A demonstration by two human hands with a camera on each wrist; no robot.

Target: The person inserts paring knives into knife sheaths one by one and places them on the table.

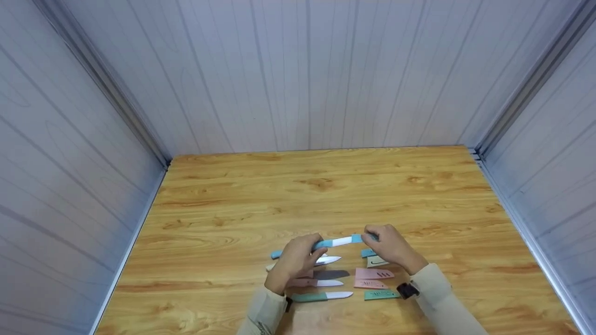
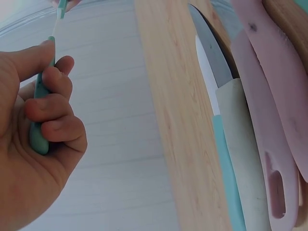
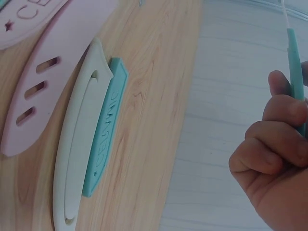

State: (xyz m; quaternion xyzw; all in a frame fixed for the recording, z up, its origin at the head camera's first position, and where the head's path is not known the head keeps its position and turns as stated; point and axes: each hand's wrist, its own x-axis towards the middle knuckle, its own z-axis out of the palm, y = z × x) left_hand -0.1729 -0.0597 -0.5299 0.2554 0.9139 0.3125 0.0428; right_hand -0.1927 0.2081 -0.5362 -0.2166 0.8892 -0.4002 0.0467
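Note:
Above the table, my left hand (image 1: 295, 260) grips the light-blue handle (image 2: 38, 130) of a knife, fingers curled round it. Its white blade (image 1: 342, 241) points right, toward a light-blue knife sheath (image 3: 295, 62) that my right hand (image 1: 393, 246) holds between thumb and fingers. The blade's tip end meets the sheath's mouth; how deep it sits inside cannot be told. Beneath my left hand lie several knives, among them one with a green handle (image 1: 309, 297) and one with a pink handle (image 2: 262, 130). My left hand partly hides them in the head view.
Right of the knives, loose sheaths lie in a column: blue (image 1: 368, 253), cream (image 1: 377, 262), pink with slots (image 1: 372, 273), another pink (image 1: 370, 284) and green (image 1: 381, 295). The wooden table (image 1: 316, 195) reaches back to a pale panel wall (image 1: 307, 74), with side walls left and right.

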